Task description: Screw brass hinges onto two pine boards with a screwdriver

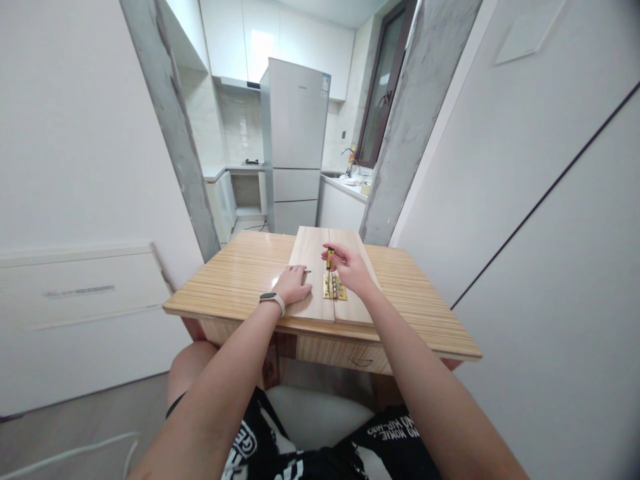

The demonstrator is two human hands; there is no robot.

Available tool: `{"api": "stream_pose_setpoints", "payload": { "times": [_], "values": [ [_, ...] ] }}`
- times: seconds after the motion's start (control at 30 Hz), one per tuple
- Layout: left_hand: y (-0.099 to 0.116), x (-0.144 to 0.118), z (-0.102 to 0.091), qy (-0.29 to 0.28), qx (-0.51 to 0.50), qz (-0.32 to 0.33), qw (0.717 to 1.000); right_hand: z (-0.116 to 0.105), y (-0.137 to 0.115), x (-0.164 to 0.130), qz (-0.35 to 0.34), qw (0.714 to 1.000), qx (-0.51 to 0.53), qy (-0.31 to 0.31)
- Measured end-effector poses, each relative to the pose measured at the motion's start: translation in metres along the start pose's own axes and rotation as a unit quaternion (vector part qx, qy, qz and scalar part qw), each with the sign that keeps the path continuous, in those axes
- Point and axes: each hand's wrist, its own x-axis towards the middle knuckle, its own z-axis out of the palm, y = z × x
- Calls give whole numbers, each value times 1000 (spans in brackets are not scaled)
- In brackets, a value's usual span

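Head view: my forearms run up from my lap to the bench [240, 280]. Left hand [293, 285], watch on the wrist, lies flat and spread on the left wooden board [307, 253], holding nothing, a small screw-like bit just past its fingertips. Right hand [350, 267] is closed round a yellow-handled screwdriver [329, 259], tip down onto the brass hinge [334, 288] just under and left of that grip, bridging the seam to the right wooden board [357, 307]. I judge the hinge thin, stiff, slippery; the boards light, likely to slide, best pressed flat. Beyond: fridge [295, 143], kitchen counter.
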Motion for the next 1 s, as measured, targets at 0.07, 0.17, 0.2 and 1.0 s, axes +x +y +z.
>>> {"api": "stream_pose_setpoints", "payload": {
  "times": [0.07, 0.17, 0.2, 1.0],
  "values": [
    [0, 0, 0, -1, 0, -1, 1000, 0, 1, 1, -9, 999, -34, 32],
    [0, 0, 0, 1, 0, 0, 1000, 0, -2, 2, -31, 991, -103, 77],
    [0, 0, 1, 2, 1, 2, 1000, -1, -3, 2, -37, 988, -122, 85],
    [1, -1, -2, 2, 6, 7, 1000, -1, 2, 4, 9, 999, -9, 42]
  ]
}}
